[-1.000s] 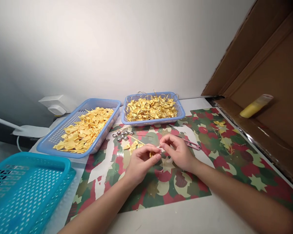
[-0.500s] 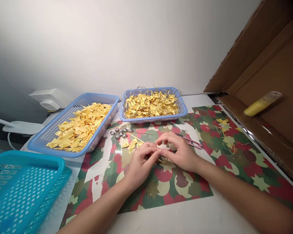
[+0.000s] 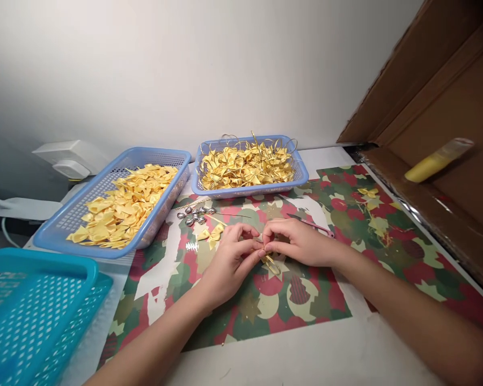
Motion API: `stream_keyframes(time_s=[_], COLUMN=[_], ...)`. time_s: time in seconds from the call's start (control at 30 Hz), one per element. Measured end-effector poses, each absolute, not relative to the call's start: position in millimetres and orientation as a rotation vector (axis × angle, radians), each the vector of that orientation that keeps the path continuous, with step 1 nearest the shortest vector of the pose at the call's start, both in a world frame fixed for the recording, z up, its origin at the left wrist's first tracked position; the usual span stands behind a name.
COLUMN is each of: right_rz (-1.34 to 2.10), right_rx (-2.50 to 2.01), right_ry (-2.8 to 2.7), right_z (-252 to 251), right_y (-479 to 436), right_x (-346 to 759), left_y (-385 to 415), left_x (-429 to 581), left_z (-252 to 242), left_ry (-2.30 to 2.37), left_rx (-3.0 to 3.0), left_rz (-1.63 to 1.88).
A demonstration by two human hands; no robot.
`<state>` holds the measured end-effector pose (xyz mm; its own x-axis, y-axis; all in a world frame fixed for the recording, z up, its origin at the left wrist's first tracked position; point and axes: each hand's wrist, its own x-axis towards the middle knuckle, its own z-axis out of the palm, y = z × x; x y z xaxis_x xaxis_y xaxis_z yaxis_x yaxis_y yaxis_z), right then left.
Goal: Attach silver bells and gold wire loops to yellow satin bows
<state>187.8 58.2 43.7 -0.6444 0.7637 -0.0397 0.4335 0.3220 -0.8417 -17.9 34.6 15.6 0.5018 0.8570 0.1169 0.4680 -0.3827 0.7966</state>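
Observation:
My left hand and my right hand meet above the patterned sheet, fingertips pinched together and touching. A thin gold cord sticks out below the fingertips, its lower end bent round. The fingers hide the rest of what they pinch. Beside my left fingers lies a yellow ribbon bow. Several silver bells sit in a small cluster behind it. Close by my right wrist, a pink-handled cutter lies on the sheet, partly covered by the hand.
Two blue baskets stand at the back: the left one has yellow bows, the other bows with gold cords. A turquoise basket is at left. Cardboard borders the right, near a yellow-filled tube. Thread scraps lie nearby.
My right fingers have drawn in and curled closer to the left fingertips. More of the gold cord shows below them. The camera view has shifted slightly.

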Motion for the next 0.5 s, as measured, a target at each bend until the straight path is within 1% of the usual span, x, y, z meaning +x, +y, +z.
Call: stream_keyframes(time_s=[0.23, 0.5], right_rz=[1.065, 0.946], right_rx=[-1.11, -1.004], right_ry=[-2.308, -2.382], right_z=[41.2, 35.1], right_y=[59.1, 58.9], right_x=[186.5, 188.6], left_y=[38.5, 40.5], left_x=[-20.0, -19.7], left_z=[18.9, 17.8], left_ry=[1.071, 1.06], left_rx=[2.0, 1.959], left_rz=[0.625, 0.625])
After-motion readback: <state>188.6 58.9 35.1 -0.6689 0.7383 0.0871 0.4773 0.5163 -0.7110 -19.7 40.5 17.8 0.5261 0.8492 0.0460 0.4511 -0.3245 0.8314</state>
